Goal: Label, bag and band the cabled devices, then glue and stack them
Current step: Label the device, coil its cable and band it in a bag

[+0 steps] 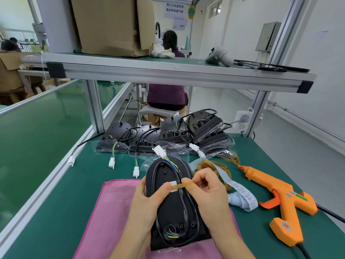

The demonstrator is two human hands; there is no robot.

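Stretching a rubber band: your left hand pinches one end at the edge of the device, your right hand pinches the other. Device sits under both hands; prob. stiff, light. Band's springy, so hold the ends firm.

Both forearms are reaching in from the near edge and angling toward each other. The left hand is curling its fingers round the left side of the black device, its thumb pressing one end of a rubber band down. The right hand, fingers curled, is pinching the other end between thumb and forefinger, holding it stretched.
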